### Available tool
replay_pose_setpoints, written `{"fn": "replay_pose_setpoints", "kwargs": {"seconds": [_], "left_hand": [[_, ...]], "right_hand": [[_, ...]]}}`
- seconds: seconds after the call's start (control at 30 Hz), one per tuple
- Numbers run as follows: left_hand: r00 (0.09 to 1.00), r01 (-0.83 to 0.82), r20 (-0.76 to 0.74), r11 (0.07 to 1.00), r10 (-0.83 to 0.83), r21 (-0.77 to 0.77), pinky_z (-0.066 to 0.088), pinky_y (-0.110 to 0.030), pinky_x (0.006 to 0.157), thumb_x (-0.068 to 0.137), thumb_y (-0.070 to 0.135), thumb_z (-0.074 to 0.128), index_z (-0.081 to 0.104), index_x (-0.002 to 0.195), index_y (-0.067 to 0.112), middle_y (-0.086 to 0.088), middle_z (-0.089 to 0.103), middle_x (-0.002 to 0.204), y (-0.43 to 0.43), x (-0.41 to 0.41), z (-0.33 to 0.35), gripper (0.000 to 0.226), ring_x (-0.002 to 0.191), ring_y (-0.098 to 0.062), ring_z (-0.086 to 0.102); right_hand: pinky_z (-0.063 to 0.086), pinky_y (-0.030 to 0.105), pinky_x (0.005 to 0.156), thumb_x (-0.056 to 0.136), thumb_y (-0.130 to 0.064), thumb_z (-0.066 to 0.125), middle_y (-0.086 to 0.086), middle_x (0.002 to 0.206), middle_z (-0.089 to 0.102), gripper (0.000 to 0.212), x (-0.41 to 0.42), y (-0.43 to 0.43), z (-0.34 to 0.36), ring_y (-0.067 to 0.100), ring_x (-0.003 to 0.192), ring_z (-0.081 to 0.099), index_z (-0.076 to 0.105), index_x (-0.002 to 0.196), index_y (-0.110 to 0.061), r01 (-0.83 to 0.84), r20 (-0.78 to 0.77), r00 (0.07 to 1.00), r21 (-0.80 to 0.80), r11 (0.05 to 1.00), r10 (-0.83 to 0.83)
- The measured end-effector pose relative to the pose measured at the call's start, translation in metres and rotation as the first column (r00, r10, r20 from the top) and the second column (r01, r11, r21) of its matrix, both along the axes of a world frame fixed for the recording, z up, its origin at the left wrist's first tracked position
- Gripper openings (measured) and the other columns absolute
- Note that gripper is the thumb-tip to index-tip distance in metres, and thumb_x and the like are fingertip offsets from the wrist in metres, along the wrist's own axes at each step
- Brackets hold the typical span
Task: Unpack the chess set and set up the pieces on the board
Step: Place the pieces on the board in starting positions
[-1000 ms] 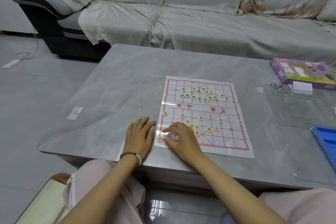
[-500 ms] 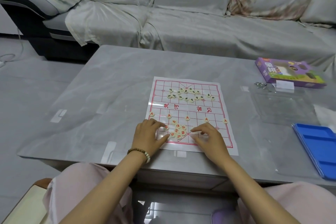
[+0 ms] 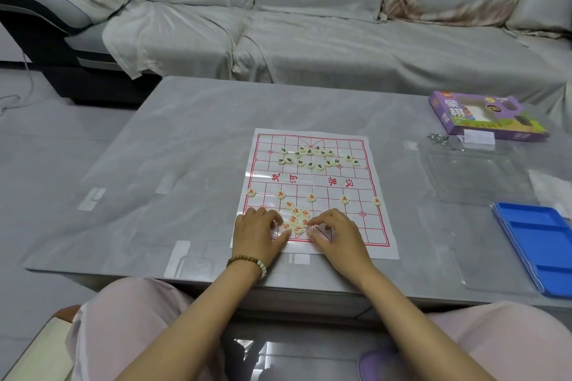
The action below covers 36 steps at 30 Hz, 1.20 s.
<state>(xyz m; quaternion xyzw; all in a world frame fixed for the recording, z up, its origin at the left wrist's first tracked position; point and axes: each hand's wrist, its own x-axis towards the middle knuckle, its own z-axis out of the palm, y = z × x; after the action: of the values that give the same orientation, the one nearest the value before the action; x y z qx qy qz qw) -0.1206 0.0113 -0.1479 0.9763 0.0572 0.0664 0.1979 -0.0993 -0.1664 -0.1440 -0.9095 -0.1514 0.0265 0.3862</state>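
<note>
Over the last second both hands have closed in on the near middle of the board [image 3: 312,192], which lies flat on the table [image 3: 185,139]: the right hand [image 3: 335,233] has crossed over from the near left corner, and the left hand [image 3: 258,230] has come off the bare tabletop onto the paper. They now flank the red heap [image 3: 296,219], so I judge the back rank is being sorted next; five red soldiers [image 3: 312,197] already stand in a row, while the black pieces [image 3: 315,158] remain a loose cluster beyond the river. The left hand's fingers lie spread and flat; the right hand's fingertips [image 3: 311,220] touch a piece, though a pinch cannot be confirmed. The purple box [image 3: 483,116] looks emptied through its window, the clear tray [image 3: 476,173] holds nothing visible, and the blue tray [image 3: 541,244] shows bare compartments.
</note>
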Motion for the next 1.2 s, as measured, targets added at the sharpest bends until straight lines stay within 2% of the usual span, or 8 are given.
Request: {"fn": "replay_pose_setpoints", "kwargs": {"seconds": [0.3,0.43,0.6,0.7,0.87,1.03,1.1,1.2], "left_hand": [[0.997,0.069,-0.038,0.998,-0.068,0.013,0.032,-0.023,0.087,0.083,0.054,0.055,0.058,0.112,0.035,0.013,0.060,0.099,0.018,-0.008,0.002,0.035,0.099,-0.008,0.048],[0.998,0.045,-0.042,0.999,-0.045,-0.006,0.033,-0.021,0.085,0.080,0.058,0.057,0.061,0.105,0.035,0.013,0.061,0.096,0.020,-0.006,0.000,0.035,0.095,-0.007,0.048],[0.999,0.028,-0.032,0.999,-0.029,-0.041,0.036,-0.025,0.091,0.081,0.056,0.058,0.063,0.105,0.031,0.010,0.064,0.100,0.014,-0.002,0.001,0.034,0.098,-0.009,0.050],[1.000,0.003,-0.016,0.999,-0.004,-0.046,0.037,-0.025,0.091,0.082,0.053,0.060,0.064,0.105,0.029,0.009,0.064,0.101,0.011,0.002,0.003,0.034,0.100,-0.010,0.051],[1.000,-0.020,0.002,0.998,0.021,-0.055,0.034,-0.022,0.087,0.081,0.050,0.062,0.064,0.106,0.029,0.009,0.064,0.099,0.019,0.000,0.005,0.032,0.098,-0.010,0.051],[0.996,0.024,0.092,0.995,-0.015,-0.094,0.035,-0.026,0.086,0.079,0.046,0.066,0.065,0.106,0.024,0.005,0.062,0.106,0.051,-0.018,0.005,0.034,0.100,-0.015,0.052],[0.994,0.028,0.109,0.994,-0.016,-0.103,0.036,-0.029,0.089,0.082,0.046,0.064,0.064,0.111,0.023,0.002,0.060,0.112,0.067,-0.024,0.003,0.038,0.105,-0.018,0.051],[0.998,0.014,0.068,0.991,-0.005,-0.131,0.033,-0.031,0.097,0.082,0.061,0.042,0.057,0.123,0.025,0.002,0.053,0.126,0.082,-0.030,-0.004,0.057,0.117,-0.019,0.045]], "right_hand": [[0.034,0.024,0.090,0.083,-0.035,0.068,-0.008,0.102,0.057,0.023,0.002,0.021,0.001,0.010,0.099,0.052,0.067,0.104,-0.024,-0.038,0.082,0.995,-0.185,0.982,0.054],[0.034,0.027,0.093,0.084,-0.035,0.067,-0.006,0.102,0.058,0.022,0.002,0.025,0.002,0.011,0.098,0.052,0.066,0.102,-0.023,-0.020,0.090,0.995,-0.208,0.978,0.040],[0.031,0.020,0.086,0.085,-0.035,0.066,-0.006,0.108,0.059,0.030,0.000,0.022,0.001,0.012,0.101,0.053,0.063,0.112,-0.022,-0.004,0.094,0.995,-0.222,0.975,0.025],[0.030,0.020,0.085,0.086,-0.035,0.065,-0.006,0.107,0.059,0.025,0.000,0.023,0.002,0.012,0.101,0.053,0.064,0.108,-0.023,-0.008,0.086,0.996,-0.230,0.973,0.029],[0.034,0.020,0.088,0.087,-0.037,0.062,-0.010,0.107,0.056,0.025,-0.006,0.019,0.004,0.006,0.098,0.048,0.063,0.110,-0.028,-0.073,0.036,0.996,-0.246,0.967,0.084],[0.040,0.020,0.083,0.084,-0.042,0.065,-0.009,0.101,0.057,0.026,-0.011,0.020,0.001,0.004,0.089,0.048,0.064,0.104,-0.025,-0.036,0.042,0.998,-0.232,0.972,0.047],[0.038,0.019,0.083,0.086,-0.039,0.064,-0.008,0.104,0.058,0.024,-0.010,0.025,0.002,0.007,0.094,0.051,0.065,0.105,-0.024,-0.038,0.052,0.997,-0.219,0.975,0.050],[0.037,0.022,0.085,0.087,-0.036,0.063,-0.006,0.102,0.059,0.024,-0.009,0.040,0.009,0.009,0.094,0.052,0.066,0.106,-0.023,-0.091,0.080,0.991,-0.188,0.978,0.108]]}}
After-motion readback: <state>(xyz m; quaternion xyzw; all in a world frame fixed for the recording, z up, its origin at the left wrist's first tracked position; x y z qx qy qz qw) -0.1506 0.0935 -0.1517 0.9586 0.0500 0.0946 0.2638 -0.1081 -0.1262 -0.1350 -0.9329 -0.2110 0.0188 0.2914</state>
